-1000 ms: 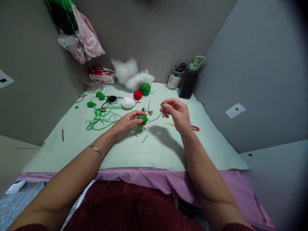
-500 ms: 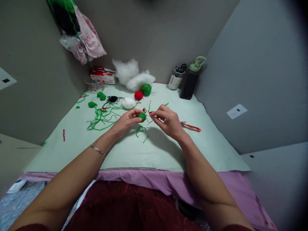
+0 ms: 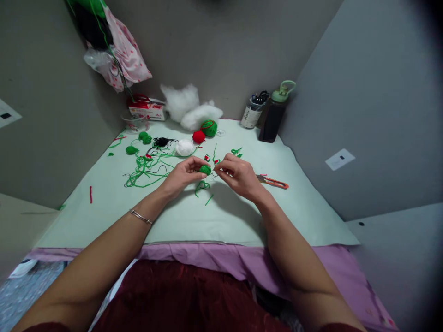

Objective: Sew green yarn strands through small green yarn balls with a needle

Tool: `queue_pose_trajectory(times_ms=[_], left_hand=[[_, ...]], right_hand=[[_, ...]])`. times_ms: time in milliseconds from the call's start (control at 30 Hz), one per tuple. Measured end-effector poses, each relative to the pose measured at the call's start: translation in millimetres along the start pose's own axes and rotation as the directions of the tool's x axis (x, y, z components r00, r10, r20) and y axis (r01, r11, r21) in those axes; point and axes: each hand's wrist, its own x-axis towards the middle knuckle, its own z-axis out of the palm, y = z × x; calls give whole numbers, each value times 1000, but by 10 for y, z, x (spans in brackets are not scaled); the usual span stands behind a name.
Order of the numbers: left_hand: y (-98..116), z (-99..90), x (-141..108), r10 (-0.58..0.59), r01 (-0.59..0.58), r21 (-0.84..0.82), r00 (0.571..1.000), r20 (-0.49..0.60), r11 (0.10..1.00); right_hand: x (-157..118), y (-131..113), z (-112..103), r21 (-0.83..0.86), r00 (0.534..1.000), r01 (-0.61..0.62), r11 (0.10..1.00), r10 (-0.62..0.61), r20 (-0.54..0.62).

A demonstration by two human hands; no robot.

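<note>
Head view: the left hand [image 3: 182,175] pinches a small green crocheted ball [image 3: 205,169] between thumb and fingertips, holding it just above the worktop [image 3: 224,216] so its face is turned towards the right hand [image 3: 238,175]. The right hand's fingers are drawn together right beside the ball, apparently nipping a thin dark thread or needle; it is too fine to tell which. The two hands meet near the middle of the worktop, close enough that one can steady the piece while the other works on it.

A few green yarn scraps [image 3: 202,186] lie directly below the ball. Orange-handled snips [image 3: 275,183] rest just right of the right hand, within easy reach. To the far left lies a loose tangle of green yarn [image 3: 145,168], with a white ball [image 3: 184,147], a red ball [image 3: 198,136] and a green yarn ball [image 3: 209,127] beyond it.

The worktop is covered by a pale green sheet, with a purple cloth at its near edge. White stuffing [image 3: 188,108], a small box [image 3: 147,109], a cup of pens [image 3: 252,113] and a dark bottle [image 3: 275,115] stand along the far wall. A pink patterned bag [image 3: 121,50] hangs on the grey corner walls at far left.
</note>
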Motion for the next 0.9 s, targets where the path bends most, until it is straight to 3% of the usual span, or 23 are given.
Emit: queue_pose_trajectory(times_ms=[167, 400, 600, 900], left_hand=[[55, -19, -3, 4, 1, -71, 997, 76, 997], [95, -22, -9, 14, -2, -123, 995, 99, 992], [54, 6, 0, -1, 9, -122, 998, 66, 993], [42, 33, -15, -29, 35, -106, 998, 55, 994]], right_hand=[[16, 33, -22, 291, 994, -110, 950, 102, 41], [36, 117, 52, 547, 974, -229, 805, 190, 128], [44, 122, 130, 642, 956, -290, 710, 238, 169], [42, 113, 122, 629, 949, -310, 713, 269, 162]])
